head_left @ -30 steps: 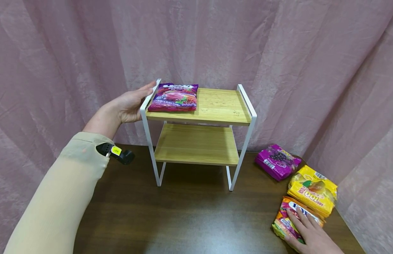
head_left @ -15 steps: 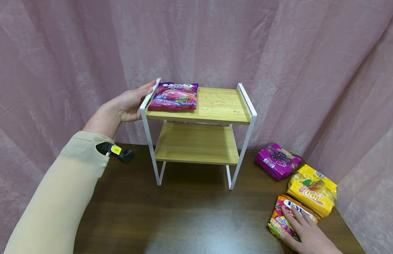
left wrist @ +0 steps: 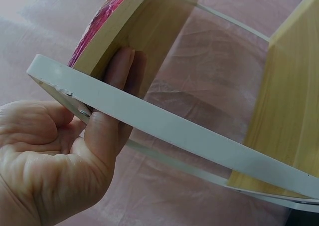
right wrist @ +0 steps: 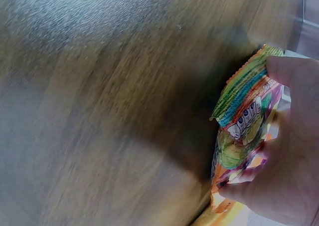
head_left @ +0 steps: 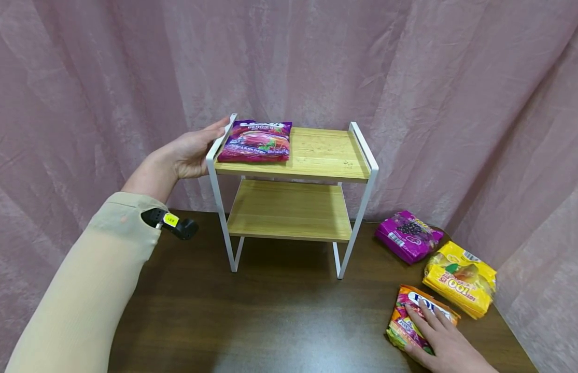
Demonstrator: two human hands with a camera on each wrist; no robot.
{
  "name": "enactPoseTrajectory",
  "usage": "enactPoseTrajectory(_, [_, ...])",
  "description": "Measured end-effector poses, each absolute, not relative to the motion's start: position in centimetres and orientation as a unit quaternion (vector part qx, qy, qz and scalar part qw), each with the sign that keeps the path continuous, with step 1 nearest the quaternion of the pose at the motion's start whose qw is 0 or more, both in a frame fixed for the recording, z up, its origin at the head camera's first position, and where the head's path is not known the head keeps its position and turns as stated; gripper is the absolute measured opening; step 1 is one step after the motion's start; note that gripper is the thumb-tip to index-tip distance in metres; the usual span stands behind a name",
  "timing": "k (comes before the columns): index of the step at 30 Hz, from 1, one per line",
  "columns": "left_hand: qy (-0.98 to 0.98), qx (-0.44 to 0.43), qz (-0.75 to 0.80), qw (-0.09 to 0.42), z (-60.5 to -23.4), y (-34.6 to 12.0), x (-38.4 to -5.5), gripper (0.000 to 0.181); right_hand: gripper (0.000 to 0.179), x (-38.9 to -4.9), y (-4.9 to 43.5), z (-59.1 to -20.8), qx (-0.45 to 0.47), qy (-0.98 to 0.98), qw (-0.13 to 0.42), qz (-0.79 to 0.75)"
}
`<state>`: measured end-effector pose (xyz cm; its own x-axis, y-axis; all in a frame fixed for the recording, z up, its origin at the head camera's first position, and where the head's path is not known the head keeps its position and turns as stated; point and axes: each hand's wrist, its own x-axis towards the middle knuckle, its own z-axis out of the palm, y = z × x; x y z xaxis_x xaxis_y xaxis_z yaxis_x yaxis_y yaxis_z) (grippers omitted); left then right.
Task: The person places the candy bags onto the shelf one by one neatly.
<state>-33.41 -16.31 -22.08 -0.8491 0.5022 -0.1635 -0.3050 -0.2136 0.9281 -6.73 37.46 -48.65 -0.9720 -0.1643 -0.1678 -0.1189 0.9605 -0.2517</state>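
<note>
My left hand [head_left: 191, 153] grips the left side of a small two-tier shelf rack [head_left: 330, 150] with white metal frame and light wooden boards. In the left wrist view, its fingers [left wrist: 118, 71] pass through the frame and curl under the upper board. A purple-red bag of berry candy [head_left: 258, 142] lies on that board's left half. At the lower right, my right hand [head_left: 445, 342] rests with spread, fairly straight fingers on a colourful orange-topped candy bag [head_left: 400, 318] on the table. The right wrist view shows the thumb at that bag's crimped green end [right wrist: 241, 96].
A purple grape candy bag [head_left: 405, 238] and a yellow mango candy bag [head_left: 461, 280] lie on the dark wooden table [head_left: 279, 321], right of the rack. Pink curtains [head_left: 316, 57] hang behind and along the right side. A small wrist camera [head_left: 177, 225] sits at the left cuff.
My right hand has slid the orange-topped candy bag leftward across the table, away from the yellow bag. The left hand, rack and berry candy bag stay nearly in place.
</note>
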Motion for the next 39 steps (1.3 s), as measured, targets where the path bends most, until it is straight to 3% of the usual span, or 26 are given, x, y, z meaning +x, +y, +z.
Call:
enactPoseTrajectory(22, [0.578, 0.076, 0.772, 0.254, -22.0, -16.4, -33.0, 0.055, 0.086, -7.4, 36.2, -47.9, -0.090, 0.976, 0.123, -0.153])
enactPoseTrajectory(39, [0.579, 0.074, 0.770, 0.256, -22.1, -15.6, -33.1, 0.053, 0.087, -7.8, 37.8, -47.8, -0.050, 0.967, 0.180, -0.173])
